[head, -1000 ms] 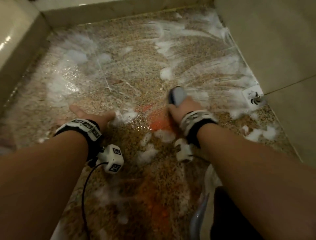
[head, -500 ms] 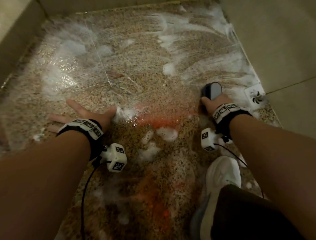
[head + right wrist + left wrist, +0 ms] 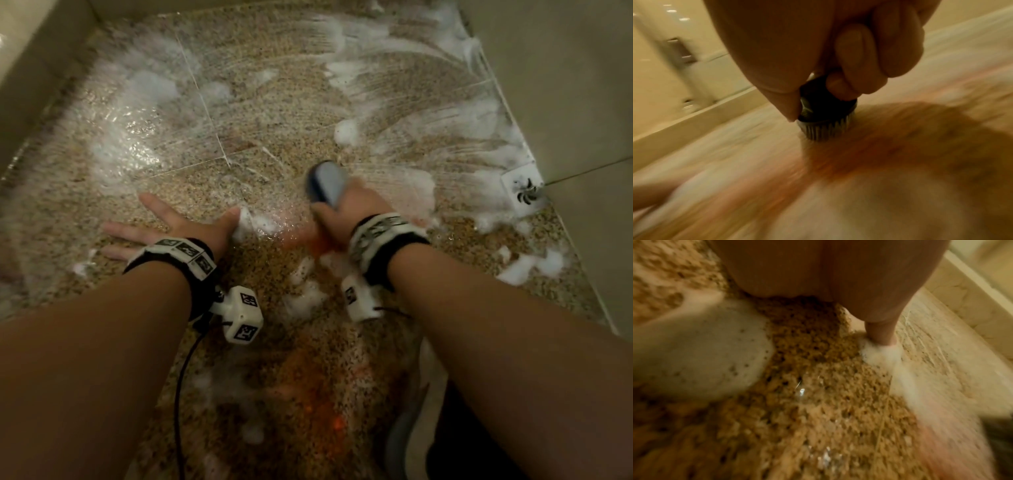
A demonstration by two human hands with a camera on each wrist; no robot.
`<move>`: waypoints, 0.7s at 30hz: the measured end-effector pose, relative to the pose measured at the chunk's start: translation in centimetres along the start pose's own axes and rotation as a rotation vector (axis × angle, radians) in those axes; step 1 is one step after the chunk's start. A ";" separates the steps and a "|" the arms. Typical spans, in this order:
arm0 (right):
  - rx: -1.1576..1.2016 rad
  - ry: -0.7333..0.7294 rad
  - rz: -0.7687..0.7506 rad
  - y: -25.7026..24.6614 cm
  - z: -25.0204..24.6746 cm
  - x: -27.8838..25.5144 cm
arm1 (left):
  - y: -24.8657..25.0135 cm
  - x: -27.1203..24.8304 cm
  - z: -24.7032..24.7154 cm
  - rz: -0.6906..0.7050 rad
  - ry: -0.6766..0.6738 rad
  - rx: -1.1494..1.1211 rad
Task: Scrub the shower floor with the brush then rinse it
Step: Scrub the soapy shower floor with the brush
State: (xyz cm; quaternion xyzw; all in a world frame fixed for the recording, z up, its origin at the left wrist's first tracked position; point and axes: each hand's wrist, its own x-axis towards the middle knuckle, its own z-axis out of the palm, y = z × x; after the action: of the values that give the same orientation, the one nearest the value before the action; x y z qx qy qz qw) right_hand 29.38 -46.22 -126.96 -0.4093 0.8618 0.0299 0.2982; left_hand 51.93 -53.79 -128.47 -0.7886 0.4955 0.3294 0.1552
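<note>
The speckled stone shower floor [image 3: 274, 102] is wet and streaked with white foam [image 3: 404, 181]. My right hand [image 3: 346, 212] grips a scrub brush [image 3: 327, 181] with a grey-blue top, held near the floor's middle. In the right wrist view the fingers curl round the dark brush body [image 3: 826, 104] and its pale bristles [image 3: 826, 131] press on the floor beside an orange stain [image 3: 849, 162]. My left hand [image 3: 171, 222] lies flat on the floor with fingers spread, left of the brush. Its thumb [image 3: 881, 331] touches a blob of foam [image 3: 879, 352].
A square white drain cover [image 3: 522, 186] sits at the right edge by the beige wall [image 3: 565, 85]. A low curb [image 3: 30, 68] runs along the left. My white shoe [image 3: 414, 428] stands on the floor at bottom right. An orange stain [image 3: 318, 394] spreads between my arms.
The right hand has swept the brush from the right, near the drain, back left toward the floor's middle. The left hand has stayed planted on the floor.
</note>
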 end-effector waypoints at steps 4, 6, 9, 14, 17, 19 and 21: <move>0.069 0.118 0.387 9.5 -4.1 2.1 | 0.1 -0.4 -0.2 0.005 -0.011 -0.002; 0.107 0.092 0.464 10.6 -4.7 2.0 | 0.0 -0.5 -0.1 0.006 -0.011 -0.007; 0.130 0.106 0.352 6.0 -3.0 1.3 | 0.0 -0.4 0.0 0.012 -0.010 -0.011; 0.076 -0.047 -0.108 -6.3 3.9 -2.5 | 0.2 -0.4 0.0 -0.004 0.003 -0.006; -0.022 -0.063 -0.162 -5.9 4.0 -3.7 | 0.2 -0.7 0.0 0.005 0.012 -0.005; -0.016 -0.035 -0.089 -2.3 2.8 -2.9 | 0.1 -0.7 -0.2 0.010 0.006 -0.001; 0.003 0.007 0.076 3.1 0.9 -1.4 | -0.1 -0.5 -0.1 0.012 -0.003 -0.002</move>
State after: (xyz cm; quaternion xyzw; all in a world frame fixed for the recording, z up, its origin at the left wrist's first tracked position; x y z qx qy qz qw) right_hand 28.25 -42.93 -127.54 -0.3758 0.8779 0.0382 0.2943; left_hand 51.90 -53.52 -128.07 -0.7852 0.4997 0.3321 0.1531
